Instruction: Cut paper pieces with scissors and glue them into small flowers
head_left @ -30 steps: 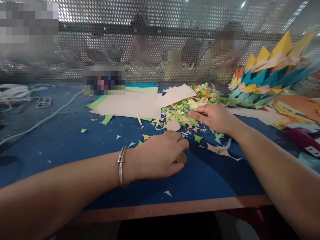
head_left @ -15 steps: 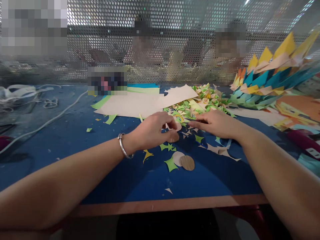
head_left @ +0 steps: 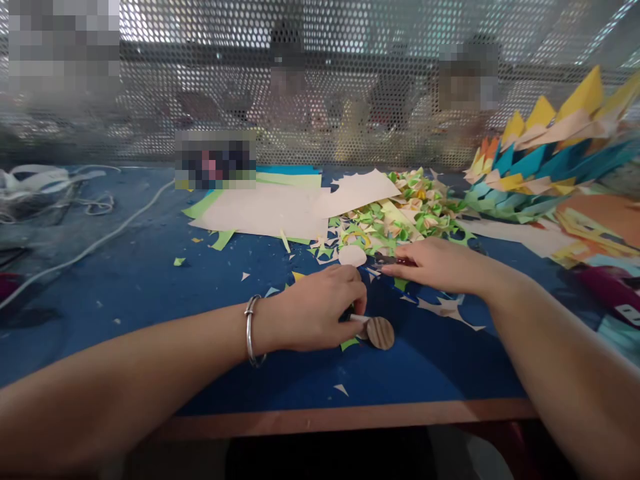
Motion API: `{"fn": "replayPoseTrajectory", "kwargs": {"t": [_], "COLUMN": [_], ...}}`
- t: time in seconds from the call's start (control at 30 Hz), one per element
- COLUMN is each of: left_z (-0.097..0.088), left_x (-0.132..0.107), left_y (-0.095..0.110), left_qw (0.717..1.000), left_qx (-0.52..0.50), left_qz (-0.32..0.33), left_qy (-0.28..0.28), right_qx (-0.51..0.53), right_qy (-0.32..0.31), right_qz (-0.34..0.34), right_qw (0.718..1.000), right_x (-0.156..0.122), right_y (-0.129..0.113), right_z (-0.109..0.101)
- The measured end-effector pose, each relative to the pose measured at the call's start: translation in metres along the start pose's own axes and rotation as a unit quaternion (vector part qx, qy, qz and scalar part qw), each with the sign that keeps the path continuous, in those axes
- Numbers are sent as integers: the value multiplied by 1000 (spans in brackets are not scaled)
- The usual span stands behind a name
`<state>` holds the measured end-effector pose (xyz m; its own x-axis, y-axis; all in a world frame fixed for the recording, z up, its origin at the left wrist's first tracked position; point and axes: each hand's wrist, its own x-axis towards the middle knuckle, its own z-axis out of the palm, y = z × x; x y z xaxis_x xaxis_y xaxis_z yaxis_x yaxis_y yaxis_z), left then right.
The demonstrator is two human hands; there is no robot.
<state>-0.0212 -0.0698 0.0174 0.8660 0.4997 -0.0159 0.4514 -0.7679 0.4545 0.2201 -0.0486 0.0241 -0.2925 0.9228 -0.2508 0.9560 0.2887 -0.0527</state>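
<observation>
My left hand (head_left: 320,310), with a silver bangle (head_left: 250,330) on the wrist, is curled on the blue table top (head_left: 150,293). Its fingertips pinch a pale paper circle (head_left: 358,319) that lies against a round wooden disc (head_left: 381,333). My right hand (head_left: 443,267) rests a little farther back, fingers pressed together over a dark pointed tool (head_left: 383,258) whose tip pokes out to the left. A second pale paper circle (head_left: 353,255) lies just beyond my left hand, beside that tip.
Beige paper sheets (head_left: 270,210) and a heap of green and yellow scraps (head_left: 405,213) lie behind my hands. Stacked pointed coloured papers (head_left: 540,170) fill the right. A white cord (head_left: 85,250) crosses the left. A perforated metal screen (head_left: 320,87) backs the table, with people behind it. The wooden table edge (head_left: 350,417) is near me.
My left hand reached forward to the scrap pile, then came back toward me onto the pale circle by the wooden disc. My right hand slid slightly nearer.
</observation>
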Motion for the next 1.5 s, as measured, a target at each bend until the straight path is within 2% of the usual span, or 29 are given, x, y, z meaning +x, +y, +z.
{"fn": "replayPoseTrajectory", "kwargs": {"t": [0.1, 0.27, 0.4, 0.5, 0.63, 0.8, 0.93, 1.03, 1.17, 1.27, 1.4, 1.5], "left_z": [-3, -17, -23, -19, -11, -10, -15, -15, -11, -9, -9, -9], "left_x": [0, 2, 11, 23, 38, 41, 38, 38, 38, 36, 32, 31], "left_y": [-1, -9, -26, -43, -59, -57, -53, -56, -58, -51, -36, -29], "left_qw": [1000, 996, 992, 984, 982, 979, 969, 936, 840, 785, 749, 738], "left_qx": [-18, -29, -28, 27, 50, 13, -66, -203, -448, -547, -596, -613], "left_qz": [-5, -81, -103, -115, -97, -61, -95, -122, -151, -175, -194, -192], "left_qy": [3, 3, 71, 136, 157, 194, 219, 259, 265, 234, 216, 207], "right_qx": [-8, -12, -26, -32, -41, -52, -64, -67, -33, -19, -31, -38], "right_qy": [-4, -8, 15, 49, 61, 61, 82, 123, 263, 327, 341, 355], "right_qz": [18, 8, 3, -3, -15, -10, -2, -9, -95, -162, -200, -199], "right_qw": [1000, 1000, 1000, 998, 997, 997, 995, 990, 959, 931, 918, 913], "right_x": [-3, -6, -7, -9, -11, -12, -14, -15, -16, -16, -14, -14], "right_y": [-3, -5, -5, -7, -11, -16, -17, -17, -21, -26, -32, -33], "right_z": [-2, -2, 1, 3, 2, -3, -4, -3, 1, 5, 9, 11]}}
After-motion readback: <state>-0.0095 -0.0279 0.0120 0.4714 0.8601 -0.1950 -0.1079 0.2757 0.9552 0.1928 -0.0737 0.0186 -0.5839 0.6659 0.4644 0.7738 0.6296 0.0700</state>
